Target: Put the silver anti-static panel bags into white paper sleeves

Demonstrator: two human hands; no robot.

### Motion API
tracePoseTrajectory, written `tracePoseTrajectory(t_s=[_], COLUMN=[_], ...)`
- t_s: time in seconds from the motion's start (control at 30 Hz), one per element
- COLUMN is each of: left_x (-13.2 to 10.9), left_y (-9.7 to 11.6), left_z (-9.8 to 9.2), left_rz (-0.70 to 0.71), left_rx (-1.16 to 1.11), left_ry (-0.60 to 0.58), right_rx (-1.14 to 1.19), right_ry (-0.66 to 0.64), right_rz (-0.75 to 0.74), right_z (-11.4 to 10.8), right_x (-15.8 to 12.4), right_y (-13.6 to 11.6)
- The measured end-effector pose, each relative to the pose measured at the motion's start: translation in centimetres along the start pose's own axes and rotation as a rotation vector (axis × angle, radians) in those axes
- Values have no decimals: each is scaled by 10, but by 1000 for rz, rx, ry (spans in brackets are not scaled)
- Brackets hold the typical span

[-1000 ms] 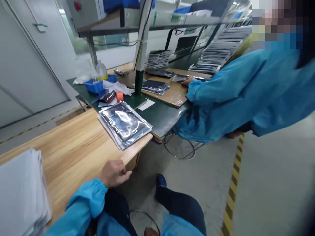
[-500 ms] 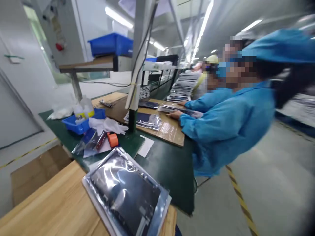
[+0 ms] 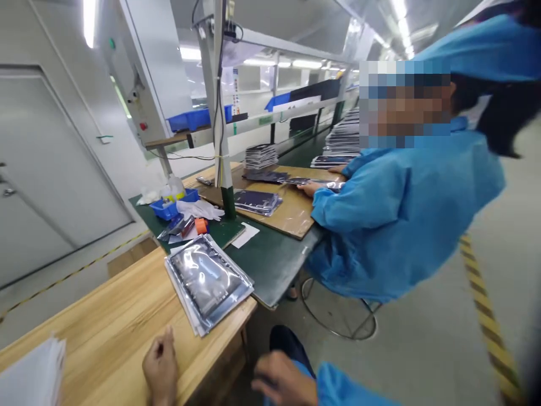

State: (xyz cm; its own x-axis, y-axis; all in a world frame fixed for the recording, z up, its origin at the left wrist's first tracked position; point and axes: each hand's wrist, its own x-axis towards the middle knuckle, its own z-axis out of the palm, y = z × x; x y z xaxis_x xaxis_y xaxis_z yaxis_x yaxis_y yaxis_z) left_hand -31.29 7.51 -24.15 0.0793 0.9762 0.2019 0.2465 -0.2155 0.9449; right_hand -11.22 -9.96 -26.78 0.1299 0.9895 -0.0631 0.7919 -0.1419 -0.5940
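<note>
My left hand (image 3: 161,363) is low in the view over the wooden table (image 3: 114,316), its fingers curled in and nothing visible in them. Up and to the right of it lies a stack of flat dark panels in clear plastic sleeves (image 3: 207,282), at the table's right edge. My right hand (image 3: 284,379), in a blue sleeve, is off the table's edge near my knee. It is blurred by motion, so its finger position is unclear, and it touches none of the panels.
A co-worker in blue (image 3: 380,214) sits at the green bench (image 3: 270,265), hands on a bagged panel. A blue tray (image 3: 164,210), white gloves (image 3: 200,210) and an orange tape roll (image 3: 201,226) lie beyond my stack. White sheets (image 3: 34,375) sit at the lower left.
My view has swung so the panel stack appears smaller and farther off. Both my hands have come into view at the bottom. The co-worker's hands are still at a panel.
</note>
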Motion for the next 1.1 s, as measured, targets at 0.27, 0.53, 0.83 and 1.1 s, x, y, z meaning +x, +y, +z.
tracePoseTrajectory(t_s=[0.27,0.53,0.83,1.1], left_x=[36,45,52,48], left_y=[24,33,67,86], left_z=[33,50,80,45], left_rz=[-271,-201,-358,-297], left_rx=[-128,-228,-447,-499], left_ry=[-166,-50,-122,-147], right_rx=[144,307,545,575], right_ry=[448,351,269,545], right_rz=[169,325,297,119], right_z=[-119,-104,-115,-130], right_x=[119,156,151,150], right_y=[14,25,23,-10])
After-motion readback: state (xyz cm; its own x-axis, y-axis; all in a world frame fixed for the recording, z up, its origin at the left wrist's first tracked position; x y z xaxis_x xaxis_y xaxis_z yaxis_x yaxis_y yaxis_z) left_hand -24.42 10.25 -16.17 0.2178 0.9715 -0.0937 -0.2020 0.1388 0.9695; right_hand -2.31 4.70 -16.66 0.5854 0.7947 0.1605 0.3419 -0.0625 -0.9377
